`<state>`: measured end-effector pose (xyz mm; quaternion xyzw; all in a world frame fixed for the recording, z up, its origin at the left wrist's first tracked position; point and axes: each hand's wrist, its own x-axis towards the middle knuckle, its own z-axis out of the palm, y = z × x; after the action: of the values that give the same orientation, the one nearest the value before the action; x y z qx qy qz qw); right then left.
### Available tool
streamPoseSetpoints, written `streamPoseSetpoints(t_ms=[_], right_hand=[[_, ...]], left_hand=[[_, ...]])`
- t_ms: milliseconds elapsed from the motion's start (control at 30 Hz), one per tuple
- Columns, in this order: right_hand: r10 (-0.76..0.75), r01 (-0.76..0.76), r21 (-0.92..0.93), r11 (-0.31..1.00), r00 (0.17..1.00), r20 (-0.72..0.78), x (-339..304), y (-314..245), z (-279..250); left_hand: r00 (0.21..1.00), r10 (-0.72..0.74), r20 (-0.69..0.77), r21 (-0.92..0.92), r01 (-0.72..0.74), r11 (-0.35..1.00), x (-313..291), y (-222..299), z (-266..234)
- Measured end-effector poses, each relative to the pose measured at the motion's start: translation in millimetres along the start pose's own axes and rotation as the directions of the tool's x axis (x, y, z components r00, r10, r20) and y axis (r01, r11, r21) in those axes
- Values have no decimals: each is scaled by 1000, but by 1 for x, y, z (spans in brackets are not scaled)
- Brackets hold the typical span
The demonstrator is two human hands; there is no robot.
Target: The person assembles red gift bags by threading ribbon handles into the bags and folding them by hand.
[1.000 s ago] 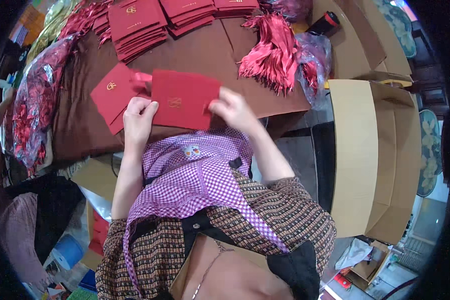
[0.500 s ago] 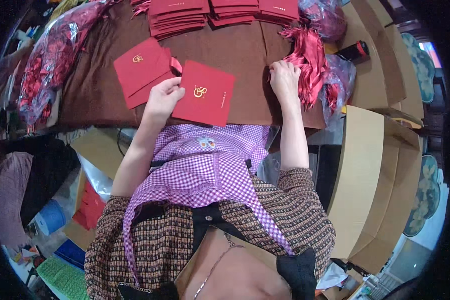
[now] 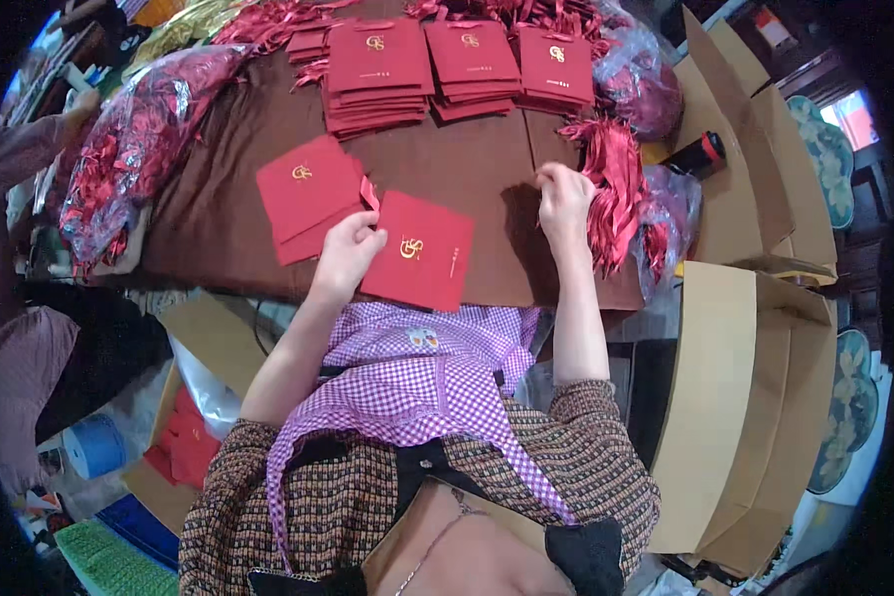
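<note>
My left hand (image 3: 348, 253) pinches the upper left edge of a flat red gift bag (image 3: 422, 260) with a gold emblem, near the front table edge. Beyond that hand, more flat red bags (image 3: 308, 184) lie overlapping, a red ribbon loop (image 3: 369, 193) showing at their side. My right hand (image 3: 566, 199) is raised a little over the brown cloth, beside a thick bundle of red satin ribbons (image 3: 613, 199). Its thumb and fingers are pressed together; whatever is between them is hidden or too small to make out.
Stacks of red bags (image 3: 379, 65) line the back of the brown-covered table (image 3: 457, 159). Clear plastic sacks of red ribbons (image 3: 134, 154) flank it. A dark cylinder (image 3: 698, 154) and open cardboard boxes (image 3: 715, 397) are at right. Another person's arm (image 3: 40, 149) shows at far left.
The view has shifted, so the table appears lower in it. My right hand has lifted slightly off the cloth by the ribbon bundle. My left hand keeps its hold on the bag.
</note>
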<state>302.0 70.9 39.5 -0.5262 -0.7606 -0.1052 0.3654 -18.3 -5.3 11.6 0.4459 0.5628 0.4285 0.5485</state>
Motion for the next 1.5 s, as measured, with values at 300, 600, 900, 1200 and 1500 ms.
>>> streamPoseSetpoints(t_ms=[300,600,900,1200,1500], right_hand=[[17,-120,604,788,985,174,7,-93,13],[-101,-13,535,844,978,183,-17,-133,34],[-43,-42,511,859,987,152,-22,-148,44],[-32,-75,567,820,984,176,-15,-146,38],[120,-398,603,691,886,447,-11,-144,35]], left_hand=[[999,-25,-43,-135,18,991,8,5,5],[999,40,-35,-293,-49,955,6,-12,8],[1000,30,-2,-303,-29,952,-1,-5,10],[991,114,-64,-86,-120,989,-2,2,15],[984,167,-62,4,-167,986,-14,11,19]])
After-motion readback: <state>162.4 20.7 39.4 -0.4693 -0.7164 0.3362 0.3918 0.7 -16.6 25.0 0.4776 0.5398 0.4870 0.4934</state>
